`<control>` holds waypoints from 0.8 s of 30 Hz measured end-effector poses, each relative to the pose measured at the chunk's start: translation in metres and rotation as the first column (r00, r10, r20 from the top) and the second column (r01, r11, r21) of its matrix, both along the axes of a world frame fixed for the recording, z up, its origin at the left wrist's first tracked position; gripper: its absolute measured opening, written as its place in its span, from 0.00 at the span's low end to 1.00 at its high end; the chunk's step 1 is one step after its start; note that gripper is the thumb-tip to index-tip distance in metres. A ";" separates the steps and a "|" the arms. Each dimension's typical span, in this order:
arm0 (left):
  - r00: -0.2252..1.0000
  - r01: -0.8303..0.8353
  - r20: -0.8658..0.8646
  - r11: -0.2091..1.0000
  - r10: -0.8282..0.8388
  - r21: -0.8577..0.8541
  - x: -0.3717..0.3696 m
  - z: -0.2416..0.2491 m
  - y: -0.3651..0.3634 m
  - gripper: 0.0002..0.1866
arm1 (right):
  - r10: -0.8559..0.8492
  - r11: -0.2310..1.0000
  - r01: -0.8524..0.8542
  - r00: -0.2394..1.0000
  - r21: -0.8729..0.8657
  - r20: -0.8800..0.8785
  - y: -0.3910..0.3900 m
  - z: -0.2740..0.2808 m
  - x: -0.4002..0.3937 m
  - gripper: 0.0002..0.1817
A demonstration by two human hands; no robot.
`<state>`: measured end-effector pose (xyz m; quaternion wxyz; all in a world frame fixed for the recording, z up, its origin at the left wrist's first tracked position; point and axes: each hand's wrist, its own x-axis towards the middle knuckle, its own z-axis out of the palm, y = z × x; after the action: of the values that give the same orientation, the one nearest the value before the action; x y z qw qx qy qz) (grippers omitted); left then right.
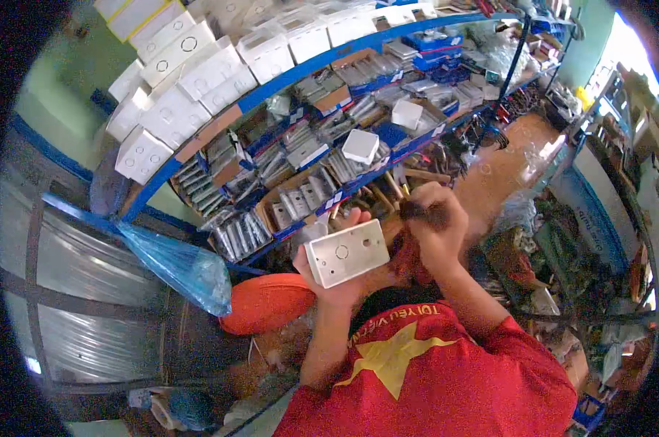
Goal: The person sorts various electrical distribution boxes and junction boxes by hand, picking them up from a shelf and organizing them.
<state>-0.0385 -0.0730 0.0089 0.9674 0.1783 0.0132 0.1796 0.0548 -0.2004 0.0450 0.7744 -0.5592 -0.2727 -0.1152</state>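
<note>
A white rectangular electrical back box [347,253] rests in my left hand [338,293], its open side facing up toward me. Inside it I see a round knockout ring, a larger hole and small screw holes. My left fingers curl around its far edge, with the thumb at its left end. To the right of the box, my right hand [446,222] is closed around a dark, blurred thing that I cannot name. A small gap separates that hand from the box. Behind both hands, a lower shelf holds tools with wooden handles [382,197], partly hidden.
Shelves with a blue edge [300,71] hold many packaged fittings and two white square boxes [361,146]. More white boxes [176,54] stand on top. A blue plastic bag [176,262] hangs at left, above a red basin [267,302]. Clutter [533,277] lies at right.
</note>
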 end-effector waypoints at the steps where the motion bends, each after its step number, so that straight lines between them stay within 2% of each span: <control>1: 0.998 -0.041 0.048 0.996 0.038 0.080 0.003 -0.005 0.005 0.36 | -0.023 0.994 0.039 0.986 -0.100 0.164 0.000 0.003 -0.003 0.14; 2: 0.993 -0.082 0.100 0.984 0.067 0.159 0.005 -0.008 0.008 0.36 | -0.032 0.977 0.098 0.945 -0.188 0.325 0.000 0.008 -0.007 0.14; 3: 0.998 -0.030 0.052 1.000 0.029 0.007 0.005 0.004 0.004 0.39 | 0.025 0.951 0.087 0.935 -0.298 0.354 -0.001 0.018 -0.015 0.15; 4: 0.997 -0.042 0.064 0.994 0.035 0.105 0.005 0.007 0.004 0.40 | 0.054 0.928 0.076 0.941 -0.366 0.333 0.002 0.012 -0.025 0.20; 6: 0.995 -0.069 0.091 0.962 0.047 0.263 0.005 0.004 0.006 0.43 | 0.091 0.843 0.187 0.875 -0.505 0.476 0.007 0.009 -0.035 0.20; 7: 0.993 -0.087 0.106 0.943 0.055 0.322 0.005 0.000 0.007 0.45 | 0.113 0.817 0.167 0.892 -0.551 0.437 0.006 0.008 -0.038 0.19; 10: 0.981 -0.164 0.166 0.888 0.101 0.428 0.005 -0.013 0.009 0.43 | 0.078 0.805 0.210 0.890 -0.555 0.449 0.007 0.011 -0.035 0.19; 11: 0.976 -0.165 0.193 0.919 0.100 0.357 0.004 -0.013 0.006 0.40 | 0.060 0.805 0.211 0.901 -0.555 0.430 0.005 0.008 -0.035 0.19; 14: 0.991 -0.120 0.105 0.926 0.088 0.359 0.002 -0.004 0.006 0.39 | -0.004 0.812 0.214 0.932 -0.543 0.361 0.005 -0.007 -0.034 0.17; 16: 0.988 -0.154 0.091 0.833 0.125 0.532 0.004 0.004 -0.002 0.38 | -0.055 0.821 0.218 0.950 -0.527 0.308 0.008 -0.014 -0.023 0.16; 17: 0.986 -0.165 0.085 0.775 0.143 0.610 0.004 0.005 -0.005 0.38 | -0.034 0.832 0.253 0.912 -0.494 0.409 0.009 -0.027 -0.014 0.22; 20: 0.989 -0.140 0.051 0.767 0.139 0.627 -0.001 0.002 -0.005 0.39 | -0.214 0.932 0.291 0.922 -0.214 0.323 0.021 -0.037 -0.008 0.34; 21: 0.980 -0.185 0.044 0.797 0.196 0.575 -0.001 0.000 -0.010 0.38 | -0.200 0.963 0.234 0.953 -0.131 0.229 0.030 -0.044 -0.005 0.42; 23: 0.975 -0.216 0.101 0.769 0.196 0.602 -0.002 -0.003 -0.011 0.39 | 0.006 0.978 -0.017 0.998 -0.209 -0.056 0.034 -0.052 -0.004 0.42; 24: 0.974 -0.227 0.125 0.754 0.191 0.616 -0.002 -0.004 -0.010 0.39 | 0.102 0.965 -0.147 0.973 -0.218 -0.205 0.035 -0.052 -0.005 0.42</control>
<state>-0.0406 -0.0828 0.0051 0.8267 0.4819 -0.0536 0.2853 0.0496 -0.1650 -0.0070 0.7322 -0.6360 -0.2428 0.0211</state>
